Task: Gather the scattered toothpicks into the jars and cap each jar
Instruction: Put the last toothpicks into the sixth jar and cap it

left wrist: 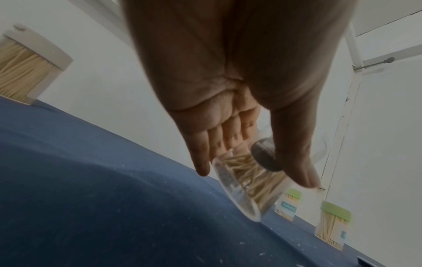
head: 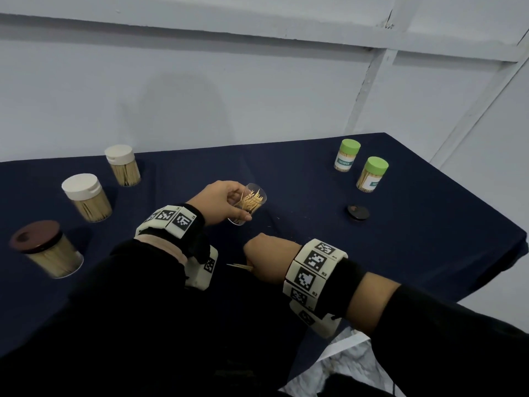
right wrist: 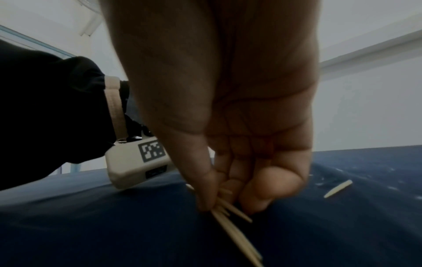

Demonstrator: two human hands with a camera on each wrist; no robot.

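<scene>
My left hand (head: 229, 200) grips a clear open jar (head: 251, 202) part-filled with toothpicks, tilted above the dark blue cloth; the left wrist view shows the same jar (left wrist: 246, 182) between fingers and thumb. My right hand (head: 264, 257) sits low on the cloth nearer me and pinches a small bundle of toothpicks (head: 240, 266). In the right wrist view those toothpicks (right wrist: 230, 224) stick out from between thumb and fingers. One loose toothpick (right wrist: 338, 188) lies on the cloth to the right. A dark lid (head: 357, 212) lies on the table further right.
Two white-capped jars (head: 86, 197) (head: 123, 164) and a brown-capped jar (head: 45, 247) stand at the left. Two green-capped jars (head: 347, 159) (head: 372, 174) stand at the back right. The table edge (head: 486, 282) runs along the right.
</scene>
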